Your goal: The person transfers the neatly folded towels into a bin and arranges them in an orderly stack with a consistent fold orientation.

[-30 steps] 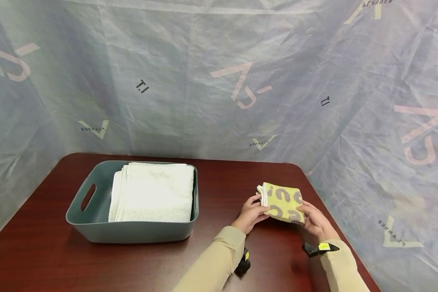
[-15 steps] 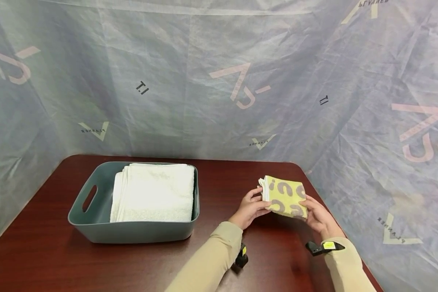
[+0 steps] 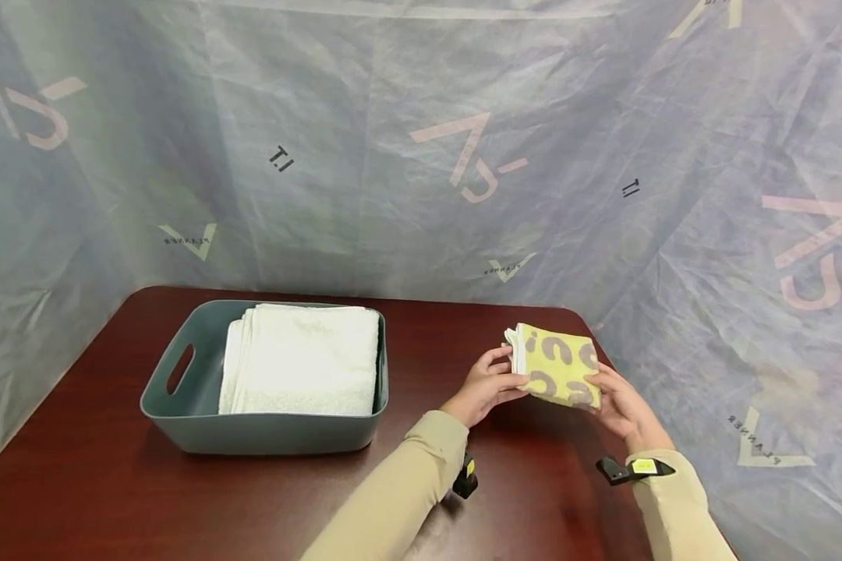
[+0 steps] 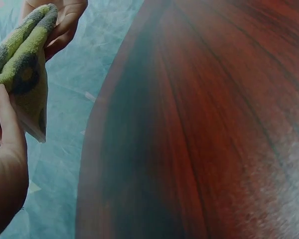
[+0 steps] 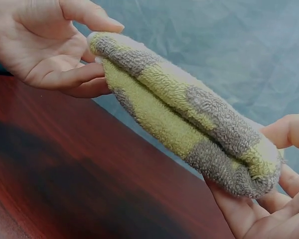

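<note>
A folded yellow towel (image 3: 558, 365) with grey markings and white layered edges is held between both hands at the right side of the table. My left hand (image 3: 487, 387) pinches its left edge, thumb on top and fingers beneath. At the opposite edge my right hand (image 3: 620, 405) grips the near right corner. Seen from the right wrist, the towel (image 5: 184, 117) shows its thick rolled fold, raised above the table. The left wrist view catches the same towel (image 4: 25, 69) at its upper left, with the left thumb pressed on it.
A grey-green plastic basket (image 3: 267, 436) with a handle slot stands on the left of the dark red table (image 3: 365, 514). Folded white towels (image 3: 309, 358) fill its right part. A printed grey sheet (image 3: 365, 156) hangs behind the table and along both sides.
Both hands have raised the yellow towel slightly and carried it a little to the right and away. The grip is unchanged, and the basket stays in place while the view shifts slightly.
</note>
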Action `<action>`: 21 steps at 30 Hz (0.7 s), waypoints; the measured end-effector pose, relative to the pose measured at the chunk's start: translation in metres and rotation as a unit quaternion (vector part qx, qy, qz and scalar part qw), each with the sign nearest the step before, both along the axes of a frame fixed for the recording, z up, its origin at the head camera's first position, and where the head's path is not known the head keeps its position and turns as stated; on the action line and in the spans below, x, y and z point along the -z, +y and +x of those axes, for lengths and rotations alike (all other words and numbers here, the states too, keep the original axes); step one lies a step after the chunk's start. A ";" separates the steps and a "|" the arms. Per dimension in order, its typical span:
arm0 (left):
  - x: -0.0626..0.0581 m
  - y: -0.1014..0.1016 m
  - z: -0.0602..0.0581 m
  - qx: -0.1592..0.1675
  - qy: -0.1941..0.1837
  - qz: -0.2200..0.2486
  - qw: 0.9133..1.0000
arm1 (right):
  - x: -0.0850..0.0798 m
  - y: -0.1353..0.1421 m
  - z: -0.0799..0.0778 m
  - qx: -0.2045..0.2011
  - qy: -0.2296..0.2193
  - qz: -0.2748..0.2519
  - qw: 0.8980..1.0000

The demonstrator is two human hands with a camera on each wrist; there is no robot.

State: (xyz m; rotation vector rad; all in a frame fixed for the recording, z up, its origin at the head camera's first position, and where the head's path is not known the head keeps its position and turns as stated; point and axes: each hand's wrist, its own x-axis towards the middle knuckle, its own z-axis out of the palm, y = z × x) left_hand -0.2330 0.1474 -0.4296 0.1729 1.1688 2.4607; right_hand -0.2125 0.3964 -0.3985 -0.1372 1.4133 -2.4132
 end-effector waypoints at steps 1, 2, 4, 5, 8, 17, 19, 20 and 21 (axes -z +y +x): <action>-0.002 0.000 0.000 0.000 -0.001 0.002 1.000 | -0.002 0.000 0.000 -0.002 0.000 -0.003 1.000; -0.004 0.000 -0.001 0.000 0.001 0.003 1.000 | -0.004 0.000 0.000 -0.003 0.001 -0.004 1.000; -0.008 0.000 -0.001 0.001 0.003 0.005 1.000 | -0.007 -0.001 0.001 -0.001 0.004 -0.008 1.000; -0.009 0.000 0.000 0.001 0.002 0.006 1.000 | -0.008 -0.001 0.001 0.000 0.004 -0.010 1.000; -0.013 0.001 0.001 0.001 0.002 0.006 1.000 | -0.011 0.000 0.002 0.000 0.001 -0.020 1.000; -0.026 -0.002 0.003 0.004 0.010 0.010 1.000 | -0.017 0.000 0.003 -0.039 0.023 -0.057 0.997; -0.030 -0.003 0.002 0.006 0.010 0.009 1.000 | -0.019 -0.001 0.002 -0.046 0.031 -0.061 0.997; -0.032 -0.005 0.002 0.007 0.010 0.008 1.000 | -0.020 -0.001 0.002 -0.050 0.032 -0.065 0.996; -0.034 -0.006 0.002 0.008 0.009 0.007 1.000 | -0.021 -0.002 0.002 -0.052 0.033 -0.067 0.996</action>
